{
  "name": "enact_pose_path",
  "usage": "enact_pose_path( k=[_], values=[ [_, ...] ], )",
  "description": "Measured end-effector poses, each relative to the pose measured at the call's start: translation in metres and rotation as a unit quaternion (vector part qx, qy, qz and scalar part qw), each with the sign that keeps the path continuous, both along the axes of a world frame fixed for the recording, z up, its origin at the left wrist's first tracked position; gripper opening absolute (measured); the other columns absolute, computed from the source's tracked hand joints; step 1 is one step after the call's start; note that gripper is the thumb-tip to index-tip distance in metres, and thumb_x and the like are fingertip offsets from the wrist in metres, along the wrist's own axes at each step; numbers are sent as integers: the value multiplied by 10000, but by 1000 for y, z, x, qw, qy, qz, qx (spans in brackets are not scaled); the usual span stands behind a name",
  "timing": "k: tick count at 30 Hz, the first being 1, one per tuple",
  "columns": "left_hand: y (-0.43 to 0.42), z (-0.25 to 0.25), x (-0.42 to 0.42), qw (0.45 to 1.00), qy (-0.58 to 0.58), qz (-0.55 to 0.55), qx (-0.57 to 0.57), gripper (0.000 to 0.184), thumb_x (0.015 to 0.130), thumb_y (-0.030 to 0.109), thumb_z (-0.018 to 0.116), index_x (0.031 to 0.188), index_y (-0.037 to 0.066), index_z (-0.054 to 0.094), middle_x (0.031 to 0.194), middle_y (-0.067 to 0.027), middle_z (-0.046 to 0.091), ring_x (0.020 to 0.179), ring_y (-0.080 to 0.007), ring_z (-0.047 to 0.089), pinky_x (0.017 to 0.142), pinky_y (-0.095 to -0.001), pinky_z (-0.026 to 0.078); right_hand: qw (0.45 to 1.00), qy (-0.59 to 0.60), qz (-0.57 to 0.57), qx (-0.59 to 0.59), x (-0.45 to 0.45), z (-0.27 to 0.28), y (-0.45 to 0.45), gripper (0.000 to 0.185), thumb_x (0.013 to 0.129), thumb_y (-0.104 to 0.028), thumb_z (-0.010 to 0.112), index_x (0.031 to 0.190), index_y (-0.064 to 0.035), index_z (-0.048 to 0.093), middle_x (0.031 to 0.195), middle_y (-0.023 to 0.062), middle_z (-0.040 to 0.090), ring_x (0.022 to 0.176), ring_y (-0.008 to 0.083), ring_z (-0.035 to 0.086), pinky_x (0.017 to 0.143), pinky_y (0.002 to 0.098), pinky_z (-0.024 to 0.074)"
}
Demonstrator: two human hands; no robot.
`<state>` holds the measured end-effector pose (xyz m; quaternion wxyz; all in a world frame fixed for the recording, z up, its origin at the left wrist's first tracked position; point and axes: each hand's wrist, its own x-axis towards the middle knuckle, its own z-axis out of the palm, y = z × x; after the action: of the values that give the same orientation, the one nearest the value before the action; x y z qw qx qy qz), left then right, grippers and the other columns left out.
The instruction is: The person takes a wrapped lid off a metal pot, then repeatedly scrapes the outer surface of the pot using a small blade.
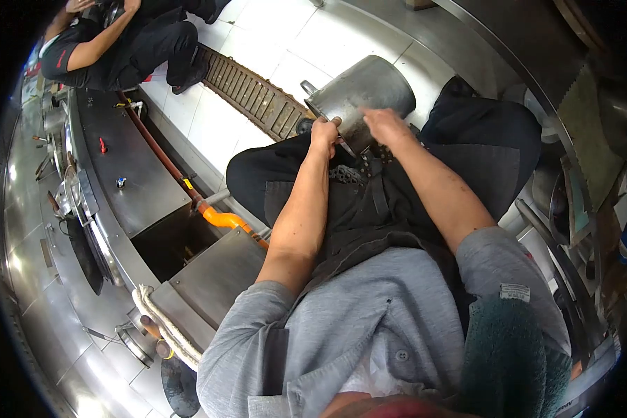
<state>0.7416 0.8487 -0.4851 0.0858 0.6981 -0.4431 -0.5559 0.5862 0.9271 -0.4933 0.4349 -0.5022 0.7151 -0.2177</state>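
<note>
My left hand (324,136) is closed around a thin metal handle (345,147) that slants down toward my lap. Below it, between my knees, lies a dark piece full of round holes (346,174), like the bowl of a skimmer; I cannot tell whether the handle joins it. My right hand (390,128) is smeared by motion in front of a large grey metal pot (369,87). Whether its fingers hold anything cannot be made out. The pot lies tipped on its side on the floor just beyond both hands, a loop handle at its left.
A rusty drain grate (254,94) crosses the white tiled floor (223,136). At left runs a steel counter (111,174) with an orange pipe (223,219). Another person (118,52) crouches at upper left. Steel shelving (494,35) stands at right.
</note>
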Motion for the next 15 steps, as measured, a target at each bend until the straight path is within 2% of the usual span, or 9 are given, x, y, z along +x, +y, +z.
enact_pose_path(
  k=[2, 4, 6, 7, 8, 10, 11, 12, 15],
  values=[
    [-1, -2, -2, 1000, -7, 6, -7, 291, 869, 136, 584, 1051, -89, 545, 836, -137, 623, 621, -217, 609, 476, -309, 508, 998, 1, 57, -9, 14, 10, 6, 340, 922, -182, 469, 1255, -173, 540, 1114, 176, 612, 1027, 357, 583, 898, 449, 463],
    [-3, -12, 2, 1000, 8, 13, 5, 289, 871, 127, 580, 1061, -87, 546, 876, -152, 626, 653, -230, 618, 483, -317, 510, 998, 0, 50, -25, 15, 7, 8, 332, 925, -178, 466, 1247, -174, 545, 1115, 179, 613, 1029, 351, 585, 897, 447, 465],
    [-2, -16, 8, 999, 20, 21, 14, 287, 872, 119, 575, 1072, -85, 547, 917, -167, 628, 686, -244, 627, 490, -324, 512, 1000, 0, -25, 9, 2, -1, 2, 301, 915, -196, 492, 1192, -163, 604, 1057, 203, 621, 993, 392, 579, 890, 433, 466],
    [0, -17, 7, 1000, 17, 15, 11, 287, 873, 115, 574, 1081, -81, 545, 937, -170, 624, 707, -251, 629, 503, -332, 515, 997, -8, -53, -48, -5, -5, 3, 301, 920, -188, 483, 1195, -154, 599, 1054, 212, 618, 990, 392, 580, 882, 442, 467],
    [1, -17, 6, 1000, 14, 7, 8, 288, 874, 111, 573, 1090, -77, 543, 958, -173, 620, 727, -259, 630, 515, -339, 519, 997, -10, -55, -49, -1, -8, 4, 301, 920, -188, 483, 1195, -154, 599, 1054, 212, 618, 990, 392, 580, 882, 442, 467],
    [0, -5, 1, 1000, 7, 7, 7, 287, 874, 111, 573, 1095, -70, 542, 959, -166, 619, 721, -257, 626, 519, -339, 519, 1000, -13, 12, -10, 7, 4, 7, 303, 922, -183, 480, 1200, -141, 593, 1043, 224, 617, 985, 392, 582, 880, 438, 467],
    [1, 1, -3, 1000, 1, 12, 7, 287, 875, 110, 572, 1101, -64, 541, 960, -159, 617, 716, -255, 622, 523, -340, 520, 998, -8, 33, -43, 18, -12, 11, 309, 918, -187, 491, 1206, -128, 586, 1043, 221, 618, 985, 391, 583, 878, 437, 465],
    [1, 5, -4, 1000, -7, 20, 8, 287, 876, 110, 572, 1107, -57, 539, 960, -152, 616, 710, -253, 618, 527, -340, 520, 999, -22, 21, -15, 19, 4, 13, 319, 913, -177, 498, 1213, -112, 581, 1067, 210, 618, 1008, 381, 578, 888, 430, 458],
    [-6, 3, -3, 999, 30, 29, -2, 251, 869, 104, 580, 1071, -42, 551, 885, -116, 624, 657, -218, 609, 522, -344, 523, 998, -55, 2, -34, 7, 10, 5, 327, 911, -163, 495, 1224, -105, 573, 1089, 202, 614, 1031, 371, 570, 898, 424, 451]
  ],
)
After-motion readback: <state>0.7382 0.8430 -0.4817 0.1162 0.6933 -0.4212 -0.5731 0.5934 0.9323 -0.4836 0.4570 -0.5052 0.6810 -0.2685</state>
